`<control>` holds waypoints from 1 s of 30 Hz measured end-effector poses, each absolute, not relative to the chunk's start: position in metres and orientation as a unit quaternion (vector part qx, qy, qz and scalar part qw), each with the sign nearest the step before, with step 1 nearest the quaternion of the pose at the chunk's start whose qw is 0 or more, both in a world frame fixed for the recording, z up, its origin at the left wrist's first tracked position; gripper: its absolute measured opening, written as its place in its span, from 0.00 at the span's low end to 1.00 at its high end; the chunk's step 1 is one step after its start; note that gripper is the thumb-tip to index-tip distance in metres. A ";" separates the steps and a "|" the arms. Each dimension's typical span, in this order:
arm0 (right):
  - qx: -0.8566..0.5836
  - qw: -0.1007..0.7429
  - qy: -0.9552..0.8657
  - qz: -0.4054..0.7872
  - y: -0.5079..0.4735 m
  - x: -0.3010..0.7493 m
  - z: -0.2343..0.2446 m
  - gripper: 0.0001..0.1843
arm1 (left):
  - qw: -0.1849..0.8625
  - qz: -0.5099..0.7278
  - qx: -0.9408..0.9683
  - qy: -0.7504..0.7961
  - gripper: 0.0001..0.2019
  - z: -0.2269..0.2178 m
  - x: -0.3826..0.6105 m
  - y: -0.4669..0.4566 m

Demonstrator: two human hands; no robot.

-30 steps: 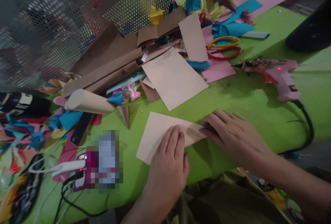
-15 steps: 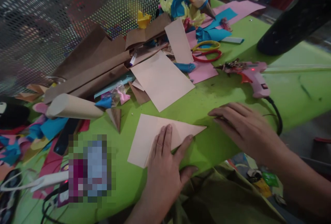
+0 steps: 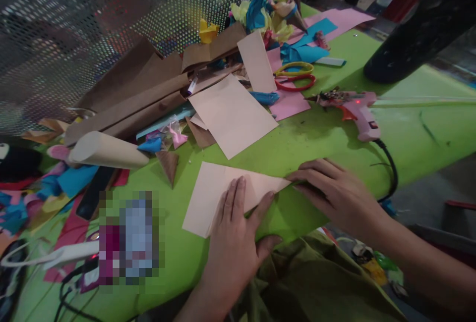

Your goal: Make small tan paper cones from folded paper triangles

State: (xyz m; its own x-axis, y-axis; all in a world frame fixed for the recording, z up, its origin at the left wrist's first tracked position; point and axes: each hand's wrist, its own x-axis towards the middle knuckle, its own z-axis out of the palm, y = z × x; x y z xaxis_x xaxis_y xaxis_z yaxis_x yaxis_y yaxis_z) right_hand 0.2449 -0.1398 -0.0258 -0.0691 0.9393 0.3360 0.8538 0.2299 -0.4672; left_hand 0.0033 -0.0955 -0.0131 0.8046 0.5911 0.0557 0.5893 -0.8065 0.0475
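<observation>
A pale peach sheet of paper (image 3: 203, 200), folded to a long point at its right end, lies on the green table (image 3: 305, 138). My left hand (image 3: 238, 242) rests flat on it, fingers stretched and thumb apart, pressing it down. At the paper's pointed tip, my right hand (image 3: 330, 186) has its fingertips drawn together on the corner; the fingers partly hide that tip. Just beyond the folded piece lies another flat peach sheet (image 3: 234, 116). A small brown paper cone (image 3: 168, 166) is left of the fold.
A pink glue gun (image 3: 359, 109) with a lit red light and a cord lies to the right. Scissors (image 3: 297, 77), brown paper (image 3: 130, 99), a rolled paper tube (image 3: 107, 149) and paper flowers (image 3: 260, 10) line the back. A dark post (image 3: 409, 39) stands far right.
My right hand has moved left, from just off the paper's tip onto it. My left hand stays flat on the folded paper. The view has shifted slightly.
</observation>
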 end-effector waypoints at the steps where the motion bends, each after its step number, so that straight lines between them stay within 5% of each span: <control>1: -0.617 0.292 -0.726 0.081 -0.138 0.245 -0.025 0.10 | 0.013 0.032 0.950 0.310 0.39 -0.013 0.003 -0.095; 22: -0.655 0.226 -0.720 0.030 -0.131 0.231 -0.028 0.11 | 0.027 0.032 0.947 0.318 0.41 -0.012 0.003 -0.096; 30: -0.641 0.310 -0.700 0.060 -0.137 0.238 -0.020 0.06 | 0.032 0.021 0.946 0.323 0.41 -0.012 0.004 -0.096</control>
State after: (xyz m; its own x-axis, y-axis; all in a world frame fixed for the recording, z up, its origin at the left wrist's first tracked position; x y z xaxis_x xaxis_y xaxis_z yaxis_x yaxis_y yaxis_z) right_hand 0.2378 -0.1375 -0.0204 0.0134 0.9338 0.3575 0.8600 0.1716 -0.4806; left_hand 0.0045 -0.0956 -0.0120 0.7908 0.6117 0.0199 0.6090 -0.7897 0.0747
